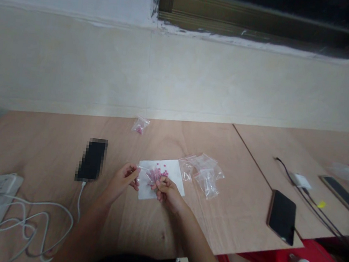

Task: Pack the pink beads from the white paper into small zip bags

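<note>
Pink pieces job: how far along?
Done: one small clear zip bag holding pink pieces lies at the far side of the pale wooden table. In hand: the left hand pinches what looks like another clear bag; the right hand is closed beside it. Left: small pink pieces on a white paper sheet, and a heap of clear zip bags that look empty.

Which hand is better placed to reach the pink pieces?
Probably the right hand: its fingers are at the small pink pieces on the white sheet, while the left hand is nearer its edge.
</note>
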Available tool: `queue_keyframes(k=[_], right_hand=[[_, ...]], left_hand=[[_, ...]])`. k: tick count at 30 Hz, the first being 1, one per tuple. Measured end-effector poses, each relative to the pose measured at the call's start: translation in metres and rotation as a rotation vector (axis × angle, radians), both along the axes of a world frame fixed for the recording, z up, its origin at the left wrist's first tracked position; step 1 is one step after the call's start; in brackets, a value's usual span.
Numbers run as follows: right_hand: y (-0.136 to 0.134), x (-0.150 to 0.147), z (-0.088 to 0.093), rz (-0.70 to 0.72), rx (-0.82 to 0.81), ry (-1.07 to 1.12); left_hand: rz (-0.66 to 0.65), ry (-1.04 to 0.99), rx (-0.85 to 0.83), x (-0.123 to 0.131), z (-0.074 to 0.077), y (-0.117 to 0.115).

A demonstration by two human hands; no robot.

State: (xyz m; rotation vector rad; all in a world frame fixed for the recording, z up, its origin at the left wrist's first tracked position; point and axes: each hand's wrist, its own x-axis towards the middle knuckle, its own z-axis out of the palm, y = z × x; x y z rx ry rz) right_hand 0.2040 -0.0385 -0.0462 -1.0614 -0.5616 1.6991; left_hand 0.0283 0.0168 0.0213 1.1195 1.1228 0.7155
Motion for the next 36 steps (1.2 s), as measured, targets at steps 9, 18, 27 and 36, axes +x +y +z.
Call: queue_keyframes(k=[9,18,27,36], right_hand=[[0.004,0.009,0.043,-0.022,0.064,-0.216],[0.001,0.006,0.119,0.028,0.436,-0.782],[0.0,-0.008,0.101,0.037,0.388,-0.644],[-0.005,-0.024,0.082,-0.079,0.374,-0.681]], left_hand=[[-0.106,0.051,0.081,-0.024,0.0,-0.014],[-0.183,0.171,0.312,-0.026,0.028,-0.008],[-0.196,0.095,0.29,-0.007,0.03,-0.016],[-0.319,0.137,0.269,-0.009,0.027,-0.026]])
